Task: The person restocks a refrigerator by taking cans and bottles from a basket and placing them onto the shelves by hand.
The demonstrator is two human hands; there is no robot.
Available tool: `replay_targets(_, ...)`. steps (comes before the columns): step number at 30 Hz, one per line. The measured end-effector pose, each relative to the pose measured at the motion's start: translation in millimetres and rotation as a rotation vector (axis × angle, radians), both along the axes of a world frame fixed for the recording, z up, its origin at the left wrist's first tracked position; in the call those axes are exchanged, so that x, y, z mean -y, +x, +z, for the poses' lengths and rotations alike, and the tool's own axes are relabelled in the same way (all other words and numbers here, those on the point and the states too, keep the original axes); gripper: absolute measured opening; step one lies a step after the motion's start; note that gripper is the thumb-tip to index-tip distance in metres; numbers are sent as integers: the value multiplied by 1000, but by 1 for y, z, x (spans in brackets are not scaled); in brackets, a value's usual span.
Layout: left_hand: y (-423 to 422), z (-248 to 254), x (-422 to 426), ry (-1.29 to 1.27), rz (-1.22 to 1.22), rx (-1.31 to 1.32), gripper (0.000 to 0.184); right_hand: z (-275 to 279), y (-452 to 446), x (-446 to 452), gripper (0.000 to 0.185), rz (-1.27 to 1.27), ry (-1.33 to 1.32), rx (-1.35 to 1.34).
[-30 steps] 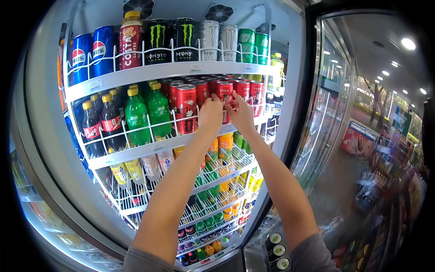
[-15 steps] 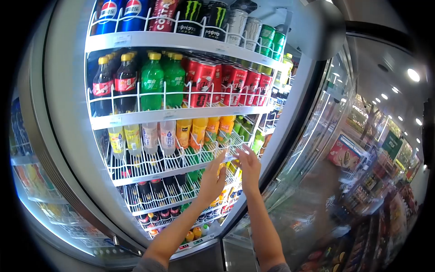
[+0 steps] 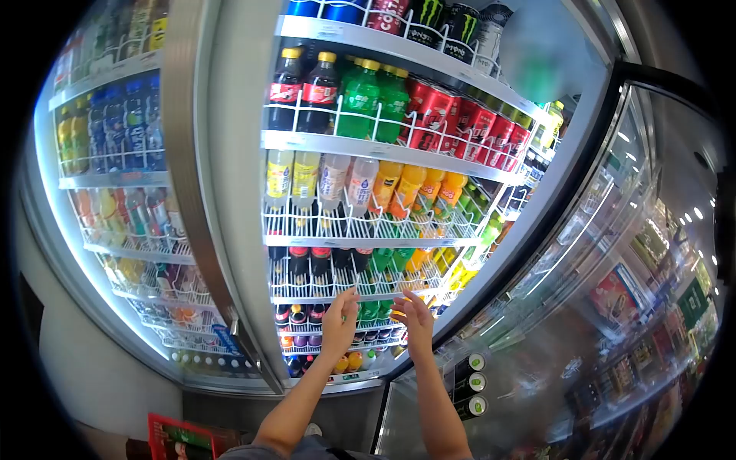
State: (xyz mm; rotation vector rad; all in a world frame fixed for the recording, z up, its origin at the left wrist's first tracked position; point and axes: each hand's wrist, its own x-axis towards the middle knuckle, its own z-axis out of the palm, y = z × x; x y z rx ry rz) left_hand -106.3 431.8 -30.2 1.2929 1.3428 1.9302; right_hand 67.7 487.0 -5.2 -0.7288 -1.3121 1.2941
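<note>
Inside the open drinks fridge, my left hand (image 3: 340,326) is raised in front of a lower wire shelf (image 3: 360,297), fingers outstretched. My right hand (image 3: 415,318) is a little to its right at a similar height, with its fingers apart and slightly bent. I see nothing held in either hand. Whether the fingertips touch the shelf's front edge, I cannot tell. Dark cola bottles (image 3: 320,261) and orange drink bottles (image 3: 419,259) stand just above the hands. Green bottles (image 3: 369,310) show between them.
Higher shelves hold red cans (image 3: 433,115), green soda bottles (image 3: 360,96) and energy drink cans (image 3: 462,29). A glass door (image 3: 529,307) stands open at right, with several dark cans (image 3: 469,381) near its lower part. A red crate (image 3: 157,429) is at lower left, below another fridge (image 3: 115,180).
The view has turned left and down. Both hands have dropped from the shelf of orange drinks to a lower shelf, and the gap between them has widened.
</note>
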Motion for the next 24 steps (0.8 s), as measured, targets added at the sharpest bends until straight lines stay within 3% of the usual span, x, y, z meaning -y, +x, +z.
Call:
replay_targets(9, 21, -16, 137, -39, 12, 193, 32, 18, -15, 90, 38, 208, 4, -91)
replay_targets(11, 14, -18, 174, -137, 97, 147, 32, 12, -21, 119, 37, 322, -19, -56)
replay_targets(17, -7, -88, 297, -251, 347, 177, 29, -52, -40, 173, 37, 604, -97, 58)
replay_targets(19, -17, -106, 335, -305, 453, 220, 28, -78, -50, 192, 37, 524, -207, 29)
replay_targets(24, -44, -85, 394, -372, 593, 213, 28, -76, -89, 237, 38, 711, -190, 103)
